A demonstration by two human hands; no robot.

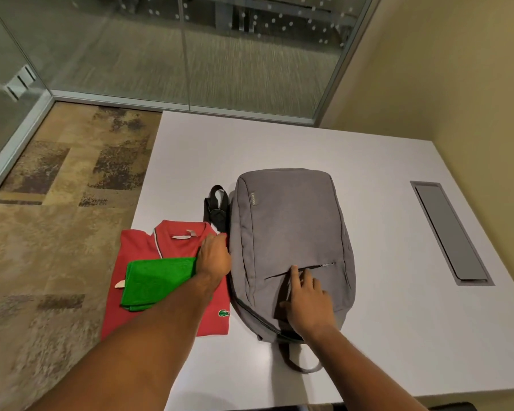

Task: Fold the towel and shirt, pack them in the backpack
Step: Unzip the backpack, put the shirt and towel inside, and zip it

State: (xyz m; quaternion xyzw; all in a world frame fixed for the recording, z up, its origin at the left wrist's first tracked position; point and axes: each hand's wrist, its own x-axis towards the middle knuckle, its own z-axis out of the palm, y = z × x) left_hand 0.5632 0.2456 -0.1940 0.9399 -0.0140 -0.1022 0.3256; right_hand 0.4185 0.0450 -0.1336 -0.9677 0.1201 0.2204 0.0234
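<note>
The red polo shirt (149, 262) is lying folded at nine o'clock of the grey backpack (291, 232), green towel (158, 280) stacked on it, ready for packing. The left hand (214, 258) is pinching the towel's edge; the right hand (306, 298), fingers spread, is steadying the pocket zip (324, 265).

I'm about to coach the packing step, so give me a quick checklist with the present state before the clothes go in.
1. Red shirt folded: ok.
2. Green towel folded, on the shirt: ok.
3. Backpack flat on the table: ok.
4. Main compartment open: not ok, it looks closed.
5. Front pocket zipper open: ok, partly, right hand at the slit.
6. Left hand grips the clothes: cannot tell.
</note>
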